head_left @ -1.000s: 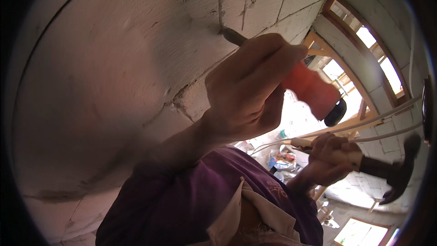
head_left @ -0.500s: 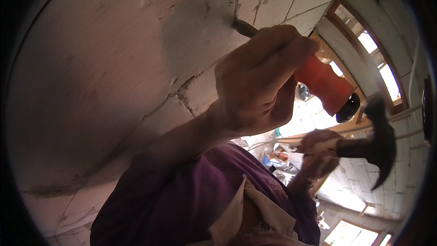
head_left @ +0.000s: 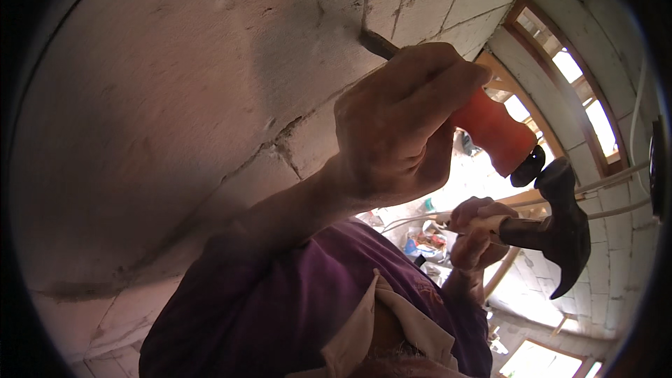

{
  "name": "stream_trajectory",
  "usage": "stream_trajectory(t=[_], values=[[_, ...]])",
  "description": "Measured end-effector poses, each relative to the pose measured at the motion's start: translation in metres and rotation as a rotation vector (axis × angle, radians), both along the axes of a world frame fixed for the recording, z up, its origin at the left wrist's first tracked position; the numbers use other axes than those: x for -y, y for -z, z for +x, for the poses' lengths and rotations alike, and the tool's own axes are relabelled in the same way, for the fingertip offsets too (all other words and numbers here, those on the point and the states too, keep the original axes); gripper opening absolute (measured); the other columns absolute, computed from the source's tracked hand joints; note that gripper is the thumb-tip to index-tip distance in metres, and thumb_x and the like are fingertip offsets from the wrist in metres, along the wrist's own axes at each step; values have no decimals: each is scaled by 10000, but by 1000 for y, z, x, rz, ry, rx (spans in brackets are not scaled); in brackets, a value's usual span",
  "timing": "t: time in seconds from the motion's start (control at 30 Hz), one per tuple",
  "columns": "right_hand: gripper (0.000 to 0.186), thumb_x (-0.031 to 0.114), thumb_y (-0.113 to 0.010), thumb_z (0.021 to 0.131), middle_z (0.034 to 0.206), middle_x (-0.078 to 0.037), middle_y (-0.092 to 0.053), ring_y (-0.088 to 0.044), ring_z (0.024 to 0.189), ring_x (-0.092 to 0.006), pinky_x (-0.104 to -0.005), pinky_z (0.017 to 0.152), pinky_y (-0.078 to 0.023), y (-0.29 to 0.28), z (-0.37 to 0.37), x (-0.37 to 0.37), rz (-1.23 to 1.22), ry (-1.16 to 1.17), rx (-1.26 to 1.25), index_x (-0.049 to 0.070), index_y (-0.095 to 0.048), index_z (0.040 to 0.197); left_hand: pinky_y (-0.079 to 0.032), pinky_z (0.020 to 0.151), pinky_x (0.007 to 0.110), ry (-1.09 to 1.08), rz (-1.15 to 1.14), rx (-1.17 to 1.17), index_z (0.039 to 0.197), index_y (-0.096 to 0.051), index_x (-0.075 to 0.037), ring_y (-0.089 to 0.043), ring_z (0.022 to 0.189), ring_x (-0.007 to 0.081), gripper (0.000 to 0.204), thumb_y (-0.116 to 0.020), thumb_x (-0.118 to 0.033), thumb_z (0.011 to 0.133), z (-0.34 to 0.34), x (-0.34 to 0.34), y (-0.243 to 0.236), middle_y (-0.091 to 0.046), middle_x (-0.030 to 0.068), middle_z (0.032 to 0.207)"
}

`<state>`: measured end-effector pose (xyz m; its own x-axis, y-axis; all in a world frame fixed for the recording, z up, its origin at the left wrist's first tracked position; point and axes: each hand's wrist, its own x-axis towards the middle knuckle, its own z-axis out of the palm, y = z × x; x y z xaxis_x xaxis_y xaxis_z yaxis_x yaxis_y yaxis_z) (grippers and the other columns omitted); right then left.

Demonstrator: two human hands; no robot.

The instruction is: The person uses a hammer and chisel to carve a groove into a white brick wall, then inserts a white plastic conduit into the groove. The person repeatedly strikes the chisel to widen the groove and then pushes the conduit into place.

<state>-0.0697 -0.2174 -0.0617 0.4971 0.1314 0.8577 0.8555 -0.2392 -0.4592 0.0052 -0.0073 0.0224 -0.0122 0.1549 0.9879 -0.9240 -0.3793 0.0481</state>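
Note:
My left hand [head_left: 399, 126] is wrapped round the orange handle of a chisel [head_left: 495, 129]. The chisel's dark metal tip rests against the pale block wall [head_left: 175, 91], at the lower end of a vertical groove. A black cap [head_left: 528, 166] ends the handle. Lower and to the right, my right hand [head_left: 479, 233] grips the light-coloured handle of a claw hammer [head_left: 560, 220]. The hammer's striking face is right by the black cap; whether they touch I cannot tell. Its claw points downward.
Several cracks and grooves run across the wall, with a chipped joint [head_left: 283, 143] below my left hand. Wood-framed openings [head_left: 567, 70] let in bright light at the right. Pale cables [head_left: 616, 180] pass behind the hammer. Mixed clutter [head_left: 425, 243] lies farther back.
The hammer has swung left, bringing its face up to the chisel's end cap. My left hand and the chisel have shifted only slightly; the tip stays at the groove.

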Motion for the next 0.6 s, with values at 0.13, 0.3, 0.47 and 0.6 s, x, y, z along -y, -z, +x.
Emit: stream_trajectory(t=[0.13,0.3,0.47,0.6], values=[[447,391,-648,959,740,-110,-583,-546,581,-172,-271,496,-419,-3,-7,-8,437,-85,-289,-33,-515,1008,-551,600,331,-82,117,-115,1095,-682,-27,-684,744,249,444,-646,92,669,-17,-8,9,-657,119,892],[587,558,-626,917,740,-107,-588,-552,569,-164,-270,459,-422,-3,-11,-17,551,-19,-369,-19,-543,988,-561,586,306,-55,274,-114,1103,-680,35,-673,806,215,292,-596,8,825,-23,-14,25,-651,167,1030],[664,625,-596,901,715,-100,-612,-571,547,-151,-261,465,-439,1,-5,-24,458,5,-498,-30,-553,996,-532,559,275,-16,280,-138,1104,-677,42,-645,754,181,314,-588,26,803,-13,-19,29,-641,158,1005],[631,591,-588,928,726,-103,-618,-574,554,-155,-262,486,-452,6,-5,-25,436,-95,-479,-37,-559,990,-515,540,260,-29,283,-96,1105,-675,44,-636,734,156,325,-583,39,794,-7,-23,28,-640,158,989]])
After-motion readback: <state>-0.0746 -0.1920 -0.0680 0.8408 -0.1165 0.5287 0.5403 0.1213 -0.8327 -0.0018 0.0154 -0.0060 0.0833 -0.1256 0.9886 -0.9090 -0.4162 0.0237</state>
